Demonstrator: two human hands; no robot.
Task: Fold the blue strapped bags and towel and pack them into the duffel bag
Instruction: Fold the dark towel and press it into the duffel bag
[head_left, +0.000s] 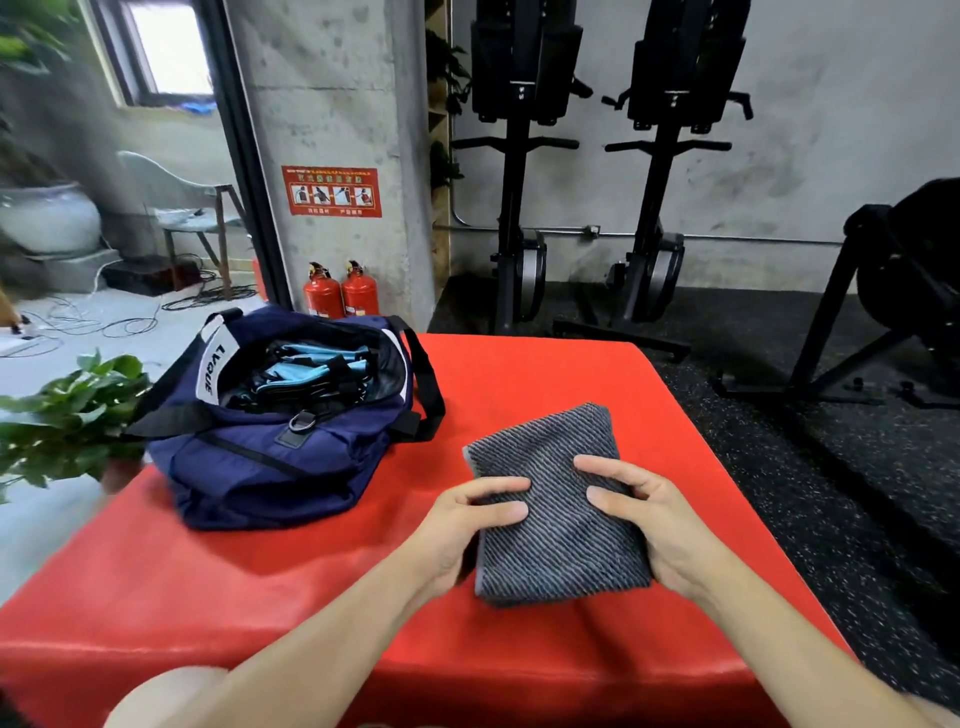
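Observation:
A grey striped towel (550, 483) is folded into a thick rectangle on the red padded platform (322, 582). My left hand (467, 530) grips its left edge, thumb and fingers on top. My right hand (649, 514) grips its right edge the same way. To the left stands the navy duffel bag (270, 462), its top open. Light blue bags with black straps (317, 369) lie inside it.
A leafy green plant (67, 415) reaches in at the platform's left edge. Two red fire extinguishers (340, 293) stand by a concrete pillar behind the duffel. Black gym machines (524, 182) line the back wall on dark rubber flooring (810, 467) to the right.

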